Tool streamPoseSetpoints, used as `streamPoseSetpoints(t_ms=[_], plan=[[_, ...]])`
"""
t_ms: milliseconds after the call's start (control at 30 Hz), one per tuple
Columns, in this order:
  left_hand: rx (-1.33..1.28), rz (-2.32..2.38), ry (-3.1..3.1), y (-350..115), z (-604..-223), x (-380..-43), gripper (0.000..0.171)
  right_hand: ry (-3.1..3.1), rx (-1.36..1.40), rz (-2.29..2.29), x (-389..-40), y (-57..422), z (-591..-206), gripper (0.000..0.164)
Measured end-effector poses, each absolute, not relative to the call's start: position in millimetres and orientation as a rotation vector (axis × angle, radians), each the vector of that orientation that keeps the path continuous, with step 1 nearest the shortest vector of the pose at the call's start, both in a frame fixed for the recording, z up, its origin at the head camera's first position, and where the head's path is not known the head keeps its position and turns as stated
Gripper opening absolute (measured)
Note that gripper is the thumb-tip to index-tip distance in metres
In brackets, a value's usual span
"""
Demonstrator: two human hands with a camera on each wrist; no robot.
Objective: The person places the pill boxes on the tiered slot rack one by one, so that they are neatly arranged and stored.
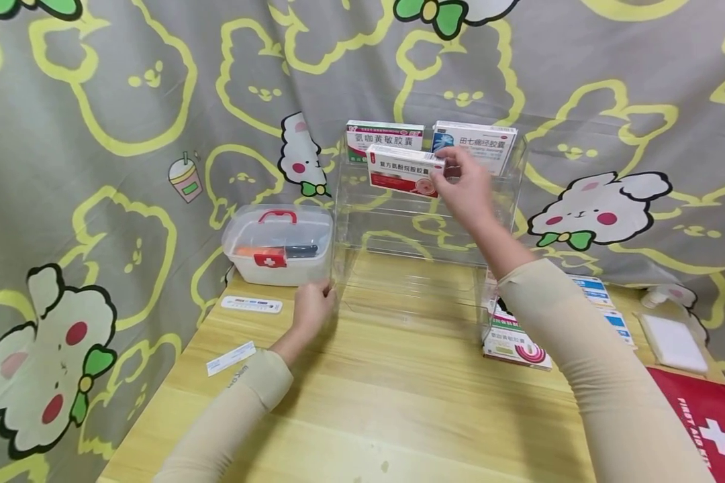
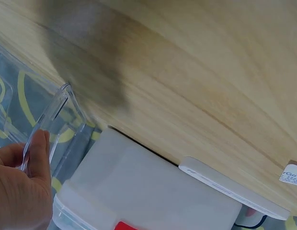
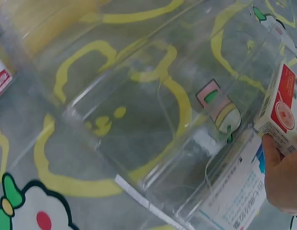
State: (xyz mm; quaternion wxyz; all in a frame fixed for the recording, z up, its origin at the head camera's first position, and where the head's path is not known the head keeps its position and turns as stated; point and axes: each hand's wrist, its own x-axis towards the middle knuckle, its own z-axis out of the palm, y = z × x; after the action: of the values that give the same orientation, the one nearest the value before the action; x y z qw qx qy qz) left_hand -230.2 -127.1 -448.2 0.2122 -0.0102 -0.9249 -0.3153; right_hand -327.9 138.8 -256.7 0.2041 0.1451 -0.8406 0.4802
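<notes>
Head view, main item: one red-and-white medicine box, printed with Chinese characters, held before the top tier of a clear plastic rack; whether it touches the rack cannot be told.

Right hand: thumb and fingers pinched on the right end of that box. Right wrist view gives the same grip, partly cut off by the frame edge.

Left hand: lowered to the rack's left side; left wrist view shows thumb and fingers closed about the edge of its clear side panel.

Top tier, left: one pink-and-white box with a green strip, partly covered by the held box. Top tier, right: one blue-and-white box, tilted back.

Left of rack, on the wooden counter: one white storage case, clear lid, red handle, white cross on the red latch; one white thermometer card just in front of it; one small printed strip, nearer the viewer.

Right of rack: medicine cartons, grouped by its lower right side; blue-and-white packets, partly behind the right sleeve; one white pad; one red first aid pouch, white cross.

Backdrop: grey curtain, yellow outlines, cartoon rabbits.
</notes>
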Motion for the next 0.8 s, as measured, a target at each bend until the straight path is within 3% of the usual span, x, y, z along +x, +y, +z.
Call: streamPoseSetpoints(t_ms=[800], plan=[[-0.046, -0.804, -2.509, -123.8, -446.8, -226.1, 0.027, -2.395, 0.329, 1.474, -341.9, 104.7, -271.0, 0.038]])
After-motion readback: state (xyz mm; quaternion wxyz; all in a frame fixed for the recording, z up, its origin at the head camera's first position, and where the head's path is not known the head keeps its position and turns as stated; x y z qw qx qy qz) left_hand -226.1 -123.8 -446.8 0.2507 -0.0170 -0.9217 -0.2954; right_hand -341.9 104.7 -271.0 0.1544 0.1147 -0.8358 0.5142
